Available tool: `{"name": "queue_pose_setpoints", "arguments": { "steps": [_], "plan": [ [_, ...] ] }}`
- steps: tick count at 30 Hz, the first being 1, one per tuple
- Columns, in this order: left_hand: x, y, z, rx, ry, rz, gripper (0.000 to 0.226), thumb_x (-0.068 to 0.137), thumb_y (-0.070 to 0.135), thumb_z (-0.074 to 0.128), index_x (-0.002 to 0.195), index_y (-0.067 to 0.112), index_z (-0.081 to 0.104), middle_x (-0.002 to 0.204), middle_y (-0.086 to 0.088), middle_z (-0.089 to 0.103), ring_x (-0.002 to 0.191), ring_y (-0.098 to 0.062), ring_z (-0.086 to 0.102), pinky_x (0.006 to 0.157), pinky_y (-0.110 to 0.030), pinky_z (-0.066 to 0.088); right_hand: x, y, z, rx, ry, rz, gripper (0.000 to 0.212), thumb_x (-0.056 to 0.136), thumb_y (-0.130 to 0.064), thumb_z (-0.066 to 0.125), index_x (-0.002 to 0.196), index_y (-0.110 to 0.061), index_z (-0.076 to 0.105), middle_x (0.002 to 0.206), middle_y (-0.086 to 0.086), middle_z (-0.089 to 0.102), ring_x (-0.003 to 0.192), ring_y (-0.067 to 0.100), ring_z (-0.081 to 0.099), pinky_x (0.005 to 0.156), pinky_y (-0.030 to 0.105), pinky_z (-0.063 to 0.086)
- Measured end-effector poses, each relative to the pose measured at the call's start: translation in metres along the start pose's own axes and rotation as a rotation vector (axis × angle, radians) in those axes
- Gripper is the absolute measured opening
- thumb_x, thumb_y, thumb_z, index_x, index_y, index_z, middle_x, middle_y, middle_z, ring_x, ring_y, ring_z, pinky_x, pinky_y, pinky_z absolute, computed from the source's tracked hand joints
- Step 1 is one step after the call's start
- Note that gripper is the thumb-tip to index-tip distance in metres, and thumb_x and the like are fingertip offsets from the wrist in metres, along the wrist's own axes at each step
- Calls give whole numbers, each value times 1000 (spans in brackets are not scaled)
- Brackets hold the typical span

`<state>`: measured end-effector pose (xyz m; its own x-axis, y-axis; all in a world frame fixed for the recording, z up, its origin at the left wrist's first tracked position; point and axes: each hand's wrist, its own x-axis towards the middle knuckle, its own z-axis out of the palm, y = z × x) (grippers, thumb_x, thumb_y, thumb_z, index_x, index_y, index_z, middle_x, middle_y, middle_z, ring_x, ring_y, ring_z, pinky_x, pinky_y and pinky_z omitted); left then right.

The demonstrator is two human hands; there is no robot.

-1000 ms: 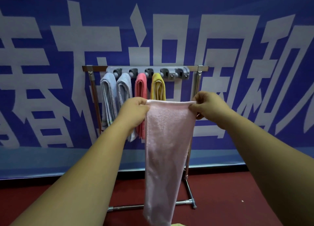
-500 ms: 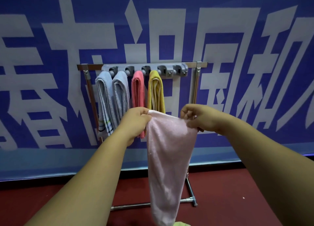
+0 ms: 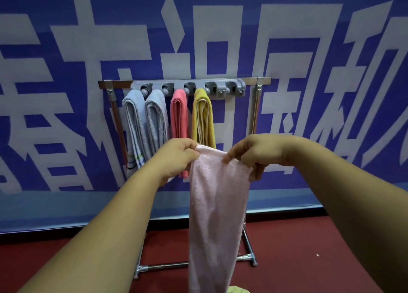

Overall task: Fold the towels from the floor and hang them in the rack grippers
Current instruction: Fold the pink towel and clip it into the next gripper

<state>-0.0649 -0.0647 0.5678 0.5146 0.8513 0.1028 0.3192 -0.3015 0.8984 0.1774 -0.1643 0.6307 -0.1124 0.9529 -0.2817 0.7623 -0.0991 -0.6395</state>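
Head view: left grip point(image 3: 176, 158) and right grip point(image 3: 254, 153) each pinch top edge of pink towel point(image 3: 217, 204); it hangs lengthwise, nearer than rack point(image 3: 234, 87); four folded towels point(image 3: 203, 116) hang there.

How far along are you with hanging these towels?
Done: clipped in the rack hang two grey towels, a coral towel and a yellow towel. In hand: left hand and right hand pinch the top of a pale pink towel. Left: clip it into the free gripper at the right end. A green scrap at the bottom edge may be another.
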Motion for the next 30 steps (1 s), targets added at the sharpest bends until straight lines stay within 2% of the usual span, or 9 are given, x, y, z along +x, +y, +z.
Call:
{"name": "queue_pose_setpoints", "arguments": {
  "steps": [3, 5, 9, 13, 15, 19, 23, 26, 30],
  "plan": [
    [-3, 0, 2, -21, -10, 20, 17, 96, 13, 62, 102, 13, 78, 108, -36, 69, 82, -32, 64, 80, -65, 57, 1, -2, 3, 58, 44, 2, 56, 95, 9, 42, 130, -22, 73, 116, 24, 71, 83, 33, 80, 88, 51, 65],
    [-5, 2, 4, -34, 0, 36, 19, 100, 11, 61, 101, 18, 79, 107, -34, 71, 82, -31, 64, 77, -63, 56, 3, -2, 4, 45, 45, -14, 60, 93, 14, 42, 136, -19, 68, 112, 20, 73, 83, 32, 80, 85, 48, 66],
    [-9, 5, 8, -80, -7, 55, 19, 99, 13, 63, 101, 20, 80, 103, -25, 77, 83, -33, 70, 77, -74, 53, 5, -5, 2, -46, 50, -55, 47, 94, 5, 64, 133, -22, 69, 88, 9, 78, 82, 27, 81, 82, 45, 66],
    [-10, 4, 12, -136, -3, 62, 19, 103, 3, 60, 105, 11, 77, 87, -12, 79, 77, -22, 73, 66, -34, 56, 7, -9, 5, -144, 175, -85, 28, 93, -5, 73, 112, -25, 76, 77, -1, 79, 73, 23, 80, 71, 34, 65],
    [-11, 4, 15, -160, -7, 64, 18, 104, 0, 59, 107, 7, 76, 86, -9, 78, 76, -19, 74, 63, -24, 57, 9, -12, 8, -182, 230, -114, 13, 94, -17, 78, 104, -26, 77, 76, -4, 78, 69, 21, 78, 68, 33, 64],
    [-13, 4, 23, -215, -1, 77, 18, 105, 3, 60, 114, 7, 75, 101, -19, 80, 91, -29, 77, 83, -41, 66, 12, -18, 13, -190, 292, -163, 7, 96, -28, 76, 100, -23, 79, 79, -4, 78, 64, 18, 76, 66, 33, 64],
    [-18, 5, 29, -258, 39, 75, 18, 106, 0, 56, 115, 3, 72, 71, 4, 74, 61, -5, 67, 59, -18, 54, 10, -23, 13, -71, 276, -115, 28, 99, -3, 56, 110, -17, 78, 82, 2, 80, 73, 21, 80, 75, 38, 67],
    [-18, 4, 30, -302, 68, 65, 16, 106, 1, 57, 112, 6, 70, 71, 4, 74, 60, -5, 66, 58, -19, 53, 11, -25, 10, -121, 236, -136, 33, 92, 2, 68, 116, -19, 78, 95, 2, 81, 81, 16, 80, 78, 32, 67],
    [-19, 3, 32, -326, 65, 64, 14, 105, 3, 60, 112, 11, 70, 81, -1, 78, 72, -10, 72, 70, -27, 58, 10, -21, 12, -214, 288, -185, 29, 87, -6, 81, 110, -24, 78, 92, -5, 79, 77, 8, 78, 72, 23, 65]
  ]
}}
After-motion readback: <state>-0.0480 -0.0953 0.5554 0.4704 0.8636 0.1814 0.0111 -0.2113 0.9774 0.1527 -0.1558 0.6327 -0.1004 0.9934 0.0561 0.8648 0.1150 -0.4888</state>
